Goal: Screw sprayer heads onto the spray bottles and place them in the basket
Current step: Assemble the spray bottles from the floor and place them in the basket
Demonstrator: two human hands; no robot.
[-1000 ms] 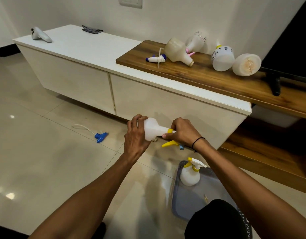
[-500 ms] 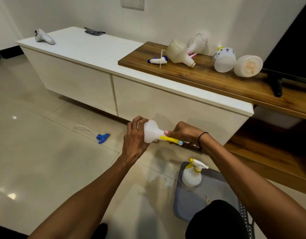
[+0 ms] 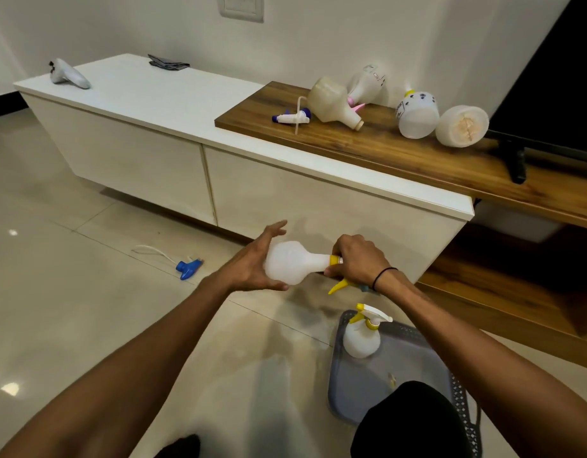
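I hold a white spray bottle [image 3: 292, 267] sideways in front of the cabinet. My left hand [image 3: 252, 262] cups its round base with the fingers spread loosely around it. My right hand [image 3: 358, 261] grips the yellow sprayer head [image 3: 339, 282] at the bottle's neck; its trigger points down. A finished bottle with a yellow sprayer [image 3: 363, 335] stands in the grey basket [image 3: 414, 375] on the floor below my right arm. Several bottles [image 3: 335, 102] lie on the wooden shelf [image 3: 401, 153], next to a loose blue sprayer head [image 3: 290, 118].
Another blue sprayer head with a white tube [image 3: 188, 267] lies on the tiled floor to the left. The white cabinet [image 3: 159, 97] carries a white controller [image 3: 69, 76] and a dark cloth [image 3: 168, 62]. My dark knee [image 3: 414, 424] overlaps the basket's near edge.
My left hand has loosened from a full grip to an open cupping of the bottle base. The sprayer head has turned so its trigger points down, and the bottle sits slightly lower and rightward.
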